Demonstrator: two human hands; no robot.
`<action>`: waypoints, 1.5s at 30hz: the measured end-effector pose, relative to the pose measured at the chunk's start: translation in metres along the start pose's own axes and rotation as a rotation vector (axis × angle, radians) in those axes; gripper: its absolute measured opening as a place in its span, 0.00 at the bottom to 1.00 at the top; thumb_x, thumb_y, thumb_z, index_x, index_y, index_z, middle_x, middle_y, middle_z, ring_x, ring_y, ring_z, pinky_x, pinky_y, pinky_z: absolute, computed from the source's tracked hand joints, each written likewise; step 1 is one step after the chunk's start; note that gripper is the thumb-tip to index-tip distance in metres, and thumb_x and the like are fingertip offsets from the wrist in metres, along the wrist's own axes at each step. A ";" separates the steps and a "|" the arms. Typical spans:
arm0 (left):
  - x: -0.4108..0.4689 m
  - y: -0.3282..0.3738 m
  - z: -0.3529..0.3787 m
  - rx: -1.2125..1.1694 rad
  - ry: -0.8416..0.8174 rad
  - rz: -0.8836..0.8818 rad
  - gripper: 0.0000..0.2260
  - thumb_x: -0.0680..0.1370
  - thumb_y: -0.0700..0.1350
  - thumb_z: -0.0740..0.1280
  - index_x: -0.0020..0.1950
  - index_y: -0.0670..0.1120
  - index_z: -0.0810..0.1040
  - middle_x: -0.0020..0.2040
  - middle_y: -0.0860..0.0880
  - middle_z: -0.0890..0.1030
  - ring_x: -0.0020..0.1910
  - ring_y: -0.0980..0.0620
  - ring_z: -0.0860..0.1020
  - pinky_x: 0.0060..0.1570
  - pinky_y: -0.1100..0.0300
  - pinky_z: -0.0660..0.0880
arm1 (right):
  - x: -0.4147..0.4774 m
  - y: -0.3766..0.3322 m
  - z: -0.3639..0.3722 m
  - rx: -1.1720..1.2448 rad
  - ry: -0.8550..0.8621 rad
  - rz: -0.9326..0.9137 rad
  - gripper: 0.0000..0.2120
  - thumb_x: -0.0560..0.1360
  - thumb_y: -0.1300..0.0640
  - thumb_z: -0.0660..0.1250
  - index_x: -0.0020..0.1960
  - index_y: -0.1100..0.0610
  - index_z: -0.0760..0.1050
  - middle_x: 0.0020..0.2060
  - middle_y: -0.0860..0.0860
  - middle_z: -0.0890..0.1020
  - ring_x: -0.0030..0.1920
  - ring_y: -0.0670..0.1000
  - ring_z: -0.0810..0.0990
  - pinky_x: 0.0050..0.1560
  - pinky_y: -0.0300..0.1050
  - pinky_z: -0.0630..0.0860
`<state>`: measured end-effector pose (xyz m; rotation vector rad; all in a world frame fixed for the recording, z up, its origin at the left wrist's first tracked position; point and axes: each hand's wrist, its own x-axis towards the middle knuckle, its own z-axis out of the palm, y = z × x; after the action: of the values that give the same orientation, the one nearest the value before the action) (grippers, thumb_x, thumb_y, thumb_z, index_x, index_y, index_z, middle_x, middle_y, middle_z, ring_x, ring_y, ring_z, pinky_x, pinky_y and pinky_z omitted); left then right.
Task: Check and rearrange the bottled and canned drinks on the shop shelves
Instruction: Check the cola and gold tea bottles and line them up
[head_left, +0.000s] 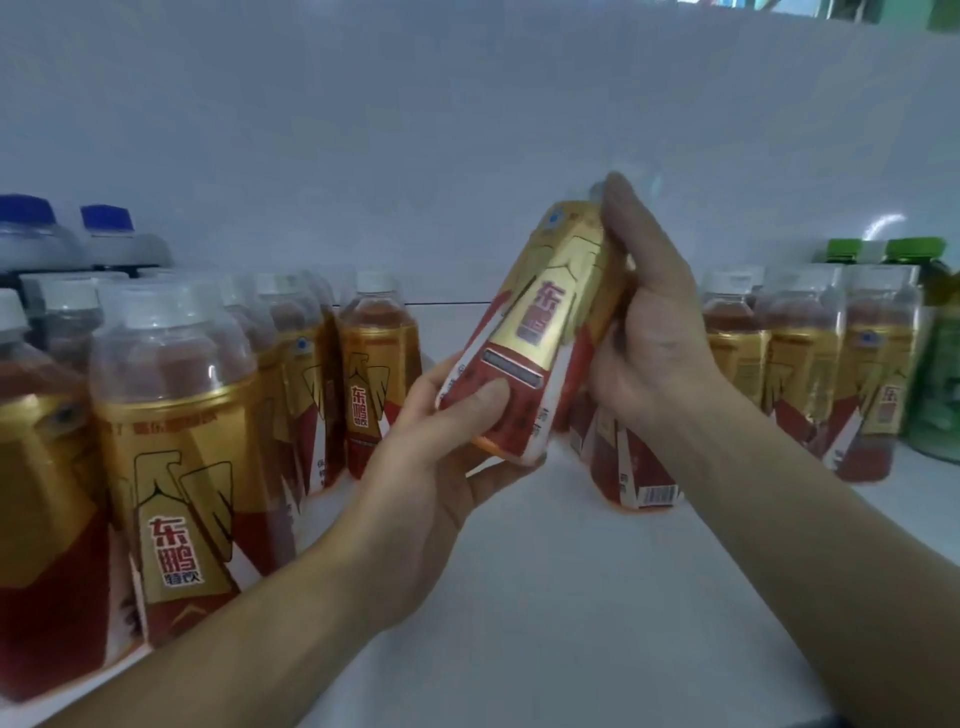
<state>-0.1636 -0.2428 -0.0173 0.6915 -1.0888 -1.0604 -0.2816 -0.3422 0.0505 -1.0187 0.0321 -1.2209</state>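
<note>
Single head view, wide-angle, close, facing forward-down onto white shelf.

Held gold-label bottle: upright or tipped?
Tipped. The gold-label bottle leans top-right, off the shelf, left hand gripping its base, right hand its top.

Both hands, left hand and right hand, hold a tilted gold-and-red labelled plastic bottle above the white shelf.

A white shelf runs back to a plain white back panel, evenly and coolly lit. A curved glare shines at right; a green strip shows above the panel's top edge.
</note>
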 end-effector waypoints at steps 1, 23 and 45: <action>0.000 0.003 0.000 -0.074 0.006 -0.030 0.23 0.70 0.49 0.73 0.64 0.47 0.79 0.56 0.43 0.84 0.52 0.43 0.84 0.47 0.52 0.83 | -0.001 0.001 0.000 0.022 -0.029 0.018 0.29 0.73 0.48 0.72 0.67 0.64 0.73 0.46 0.57 0.81 0.44 0.56 0.83 0.49 0.56 0.81; 0.002 -0.002 0.001 0.071 0.108 -0.053 0.29 0.69 0.64 0.72 0.66 0.51 0.78 0.56 0.50 0.85 0.58 0.48 0.83 0.54 0.55 0.81 | 0.000 0.015 -0.003 -0.046 0.035 0.045 0.33 0.68 0.56 0.78 0.69 0.61 0.71 0.41 0.56 0.83 0.41 0.54 0.84 0.53 0.57 0.83; 0.001 0.004 -0.001 0.080 0.052 -0.208 0.32 0.70 0.72 0.55 0.45 0.49 0.88 0.47 0.40 0.86 0.39 0.45 0.86 0.37 0.56 0.82 | 0.002 0.011 -0.002 -0.106 -0.100 0.042 0.34 0.70 0.56 0.72 0.73 0.66 0.68 0.50 0.56 0.80 0.47 0.52 0.83 0.52 0.50 0.82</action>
<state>-0.1613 -0.2420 -0.0140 0.9069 -1.0346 -1.1732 -0.2735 -0.3454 0.0437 -1.1652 0.0408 -1.1389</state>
